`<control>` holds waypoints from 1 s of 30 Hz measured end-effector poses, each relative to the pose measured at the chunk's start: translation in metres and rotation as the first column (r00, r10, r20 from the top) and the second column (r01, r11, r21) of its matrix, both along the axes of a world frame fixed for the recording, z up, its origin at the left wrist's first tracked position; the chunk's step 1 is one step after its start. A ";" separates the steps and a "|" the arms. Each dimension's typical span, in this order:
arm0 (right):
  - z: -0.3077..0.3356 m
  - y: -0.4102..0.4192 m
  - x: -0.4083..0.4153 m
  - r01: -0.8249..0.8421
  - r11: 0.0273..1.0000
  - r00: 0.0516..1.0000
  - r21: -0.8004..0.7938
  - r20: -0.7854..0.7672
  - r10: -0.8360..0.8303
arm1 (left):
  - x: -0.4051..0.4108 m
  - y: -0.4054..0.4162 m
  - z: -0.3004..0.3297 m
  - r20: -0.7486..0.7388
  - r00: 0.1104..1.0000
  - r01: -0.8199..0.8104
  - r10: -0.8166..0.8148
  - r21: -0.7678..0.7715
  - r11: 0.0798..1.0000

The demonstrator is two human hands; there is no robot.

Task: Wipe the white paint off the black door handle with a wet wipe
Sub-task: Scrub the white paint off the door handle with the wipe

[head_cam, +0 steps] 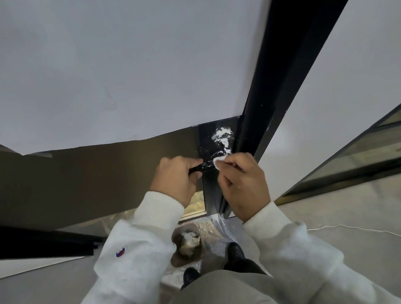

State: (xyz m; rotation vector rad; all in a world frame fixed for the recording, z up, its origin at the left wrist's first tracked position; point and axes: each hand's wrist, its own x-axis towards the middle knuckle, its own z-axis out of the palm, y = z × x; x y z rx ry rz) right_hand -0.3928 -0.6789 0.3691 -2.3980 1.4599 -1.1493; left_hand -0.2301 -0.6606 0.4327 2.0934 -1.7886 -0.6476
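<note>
Black door handle, a slim rigid lever, juts sideways from a dark glossy plate at the edge of the door, beside the black frame. Thick white paint crusts the plate above it, with flecks along the lever. The left hand has its fingers curled shut around the lever's free end, steadying it; being stiff metal, it probably takes firm rubbing well. The right hand pinches a small, soft, limp wet wipe between closed fingers, pressed to the lever near its base. Smooth lacquer likely lets damp paint slide off.
</note>
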 end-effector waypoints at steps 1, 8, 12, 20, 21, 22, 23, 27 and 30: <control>0.000 0.002 0.005 -0.030 1.000 0.999 0.002 -0.018 0.030 | 0.000 -0.001 0.000 0.006 1.000 0.001 -0.001 -0.001 1.000; -0.016 0.001 -0.015 0.022 1.000 0.994 -0.021 0.109 -0.020 | 0.003 0.000 -0.004 -0.027 0.999 -0.022 0.022 0.007 1.000; -0.011 0.011 0.011 -0.088 0.996 0.988 -0.009 0.129 0.088 | 0.003 -0.001 -0.003 -0.021 1.000 -0.013 0.013 -0.007 1.000; 0.002 -0.005 -0.015 0.035 0.999 0.983 -0.020 0.182 -0.031 | 0.004 -0.003 -0.008 -0.054 0.998 -0.036 0.036 0.011 0.999; 0.003 -0.006 -0.012 -0.011 1.000 0.987 -0.009 0.158 0.012 | 0.003 -0.003 -0.008 -0.050 0.998 -0.040 0.041 0.016 0.999; 0.003 -0.005 -0.009 -0.064 0.998 0.990 0.005 0.129 0.063 | 0.002 -0.004 -0.009 -0.042 0.998 -0.045 0.046 0.022 0.999; 0.003 -0.004 -0.009 -0.110 0.994 0.989 0.019 0.100 0.107 | 0.002 -0.005 -0.010 -0.038 0.998 -0.050 0.051 0.027 0.998; 0.009 -0.012 -0.025 -0.117 0.990 0.990 0.082 0.086 0.110 | -0.002 -0.004 -0.010 -0.029 0.996 -0.078 0.079 0.033 0.996; 0.014 -0.018 -0.024 -0.143 0.987 0.988 0.071 0.060 0.139 | -0.006 -0.003 -0.011 -0.018 0.994 -0.110 0.111 0.018 0.994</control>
